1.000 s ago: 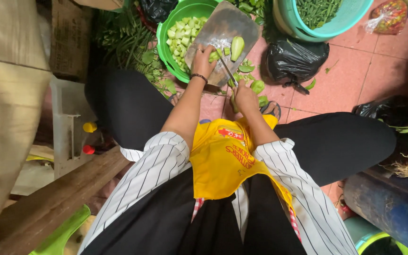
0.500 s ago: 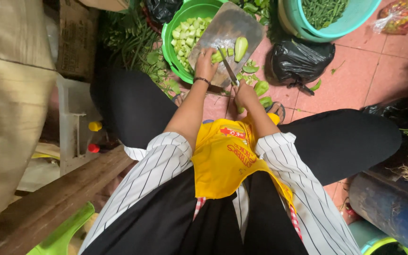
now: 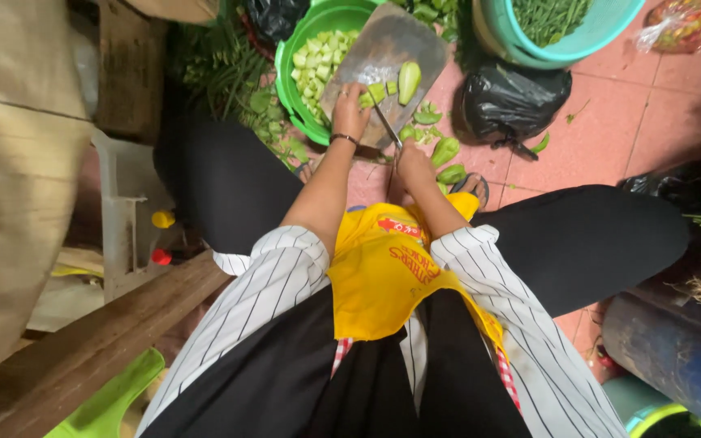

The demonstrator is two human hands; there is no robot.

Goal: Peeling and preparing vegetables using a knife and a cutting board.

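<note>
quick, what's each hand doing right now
Left hand: closed on green vegetable pieces, holding them on the cutting board.
Right hand: closed on a knife.

Cutting board (image 3: 383,57) hemmed in: green basin (image 3: 290,81) touching its left edge, teal tub (image 3: 521,49) beyond to the right, black bag (image 3: 513,101) just beside; cut green pieces (image 3: 440,150) litter the floor (image 3: 651,113) near the board; open tile right of the bag; knees (image 3: 602,235) wall both flanks.
</note>
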